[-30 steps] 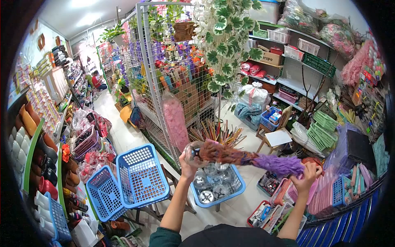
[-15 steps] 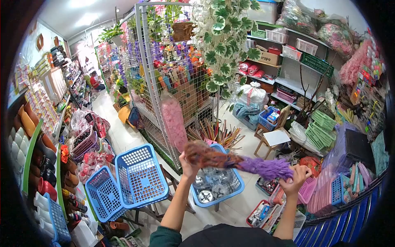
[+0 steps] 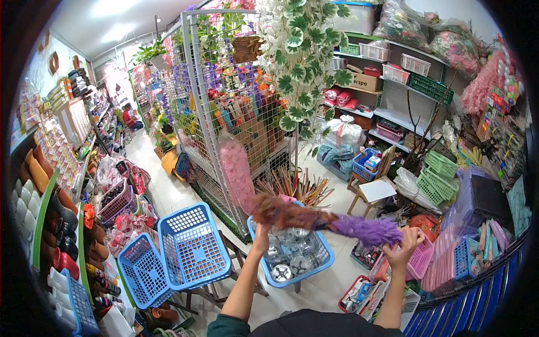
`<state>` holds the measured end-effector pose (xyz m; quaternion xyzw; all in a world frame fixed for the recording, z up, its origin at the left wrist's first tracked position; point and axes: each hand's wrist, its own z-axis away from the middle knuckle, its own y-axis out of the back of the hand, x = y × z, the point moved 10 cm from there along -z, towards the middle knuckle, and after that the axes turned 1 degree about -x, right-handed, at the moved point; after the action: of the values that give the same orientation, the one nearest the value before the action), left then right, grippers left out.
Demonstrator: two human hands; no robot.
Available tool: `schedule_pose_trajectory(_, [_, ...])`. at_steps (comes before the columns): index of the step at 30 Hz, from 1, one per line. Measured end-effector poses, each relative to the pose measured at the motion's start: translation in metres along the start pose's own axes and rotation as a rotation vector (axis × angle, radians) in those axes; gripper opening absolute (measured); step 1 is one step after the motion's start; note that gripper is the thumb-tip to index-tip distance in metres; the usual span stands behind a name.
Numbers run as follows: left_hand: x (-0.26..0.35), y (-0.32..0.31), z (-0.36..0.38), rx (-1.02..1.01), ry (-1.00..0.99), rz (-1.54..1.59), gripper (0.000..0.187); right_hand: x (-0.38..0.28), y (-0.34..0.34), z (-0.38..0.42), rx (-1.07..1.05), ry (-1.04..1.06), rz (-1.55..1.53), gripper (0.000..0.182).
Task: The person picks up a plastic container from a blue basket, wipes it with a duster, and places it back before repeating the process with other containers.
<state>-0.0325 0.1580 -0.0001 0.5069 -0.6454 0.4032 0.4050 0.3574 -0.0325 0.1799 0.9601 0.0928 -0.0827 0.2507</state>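
A long fluffy bundle point(image 3: 320, 218), brown at its left end and purple at its right, stretches between my two hands. My left hand point(image 3: 260, 233) is closed on the brown end, its fingers partly behind the bundle. At the purple end, my right hand point(image 3: 403, 247) grips the tip with bent fingers. Beneath the bundle is a blue basket point(image 3: 327, 263) with clear round containers point(image 3: 286, 253) inside.
Two blue baskets point(image 3: 193, 241) point(image 3: 140, 269) stand at the left on stools. Behind is a wire mesh rack point(image 3: 196, 84) with flowers and a pink bag point(image 3: 236, 168). A small wooden chair point(image 3: 376, 190) stands at the right. Far back, a person point(image 3: 130, 117) sits low.
The bundle and both hands are nearly where they were, with the left end slightly lower. The view has shifted a little, showing more of the blue basket beneath.
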Motion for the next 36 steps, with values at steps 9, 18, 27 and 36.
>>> schedule_pose_trajectory(9, [0.004,0.013,-0.006,0.099,-0.046,0.11,0.087,-0.005,0.0,-0.01,-0.023,0.055,-0.028,0.045])
schedule_pose_trajectory(18, [0.018,-0.005,0.003,0.105,0.105,0.209,0.085,0.003,-0.014,-0.003,-0.096,-0.022,-0.01,0.044])
schedule_pose_trajectory(27, [0.049,-0.015,0.006,0.053,0.016,0.051,0.091,0.022,-0.02,0.002,-0.071,-0.038,-0.041,0.04])
schedule_pose_trajectory(36, [0.051,-0.017,0.017,0.122,0.139,0.115,0.085,0.034,-0.036,0.01,-0.112,-0.14,-0.1,0.038])
